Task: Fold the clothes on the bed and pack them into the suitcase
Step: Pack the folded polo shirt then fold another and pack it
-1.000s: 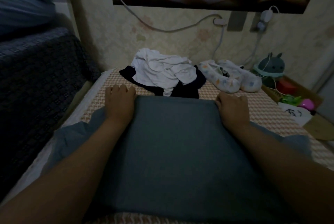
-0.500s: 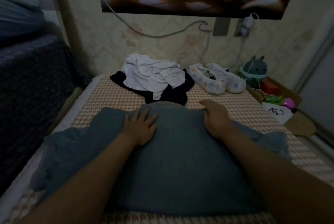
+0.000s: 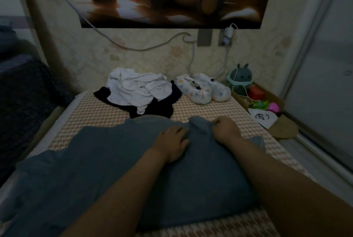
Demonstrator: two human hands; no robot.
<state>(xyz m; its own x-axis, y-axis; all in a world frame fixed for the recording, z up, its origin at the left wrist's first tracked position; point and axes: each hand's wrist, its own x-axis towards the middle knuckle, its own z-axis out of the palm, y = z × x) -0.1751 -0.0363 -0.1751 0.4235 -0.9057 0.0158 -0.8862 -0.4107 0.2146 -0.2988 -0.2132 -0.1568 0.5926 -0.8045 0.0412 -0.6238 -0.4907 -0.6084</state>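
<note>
A grey-blue T-shirt (image 3: 107,164) lies spread across the patterned bed mat (image 3: 206,108) in front of me. My left hand (image 3: 172,142) presses flat on the shirt just right of its collar. My right hand (image 3: 225,128) pinches the shirt's far right shoulder, and the cloth bunches up between the two hands. Farther back lies a crumpled white garment (image 3: 137,88) on top of a black garment (image 3: 162,107). No suitcase is in view.
A pair of white patterned slippers (image 3: 202,89) sits at the back of the bed by the wall. To the right, a box (image 3: 265,95) holds a green round toy (image 3: 241,77) and small items. A dark blanket (image 3: 21,91) lies at left, a sliding door at right.
My left hand has slid right across the shirt from the left shoulder to beside my right hand. My right hand now pinches up the shoulder cloth. My view has tilted up and moved right.
</note>
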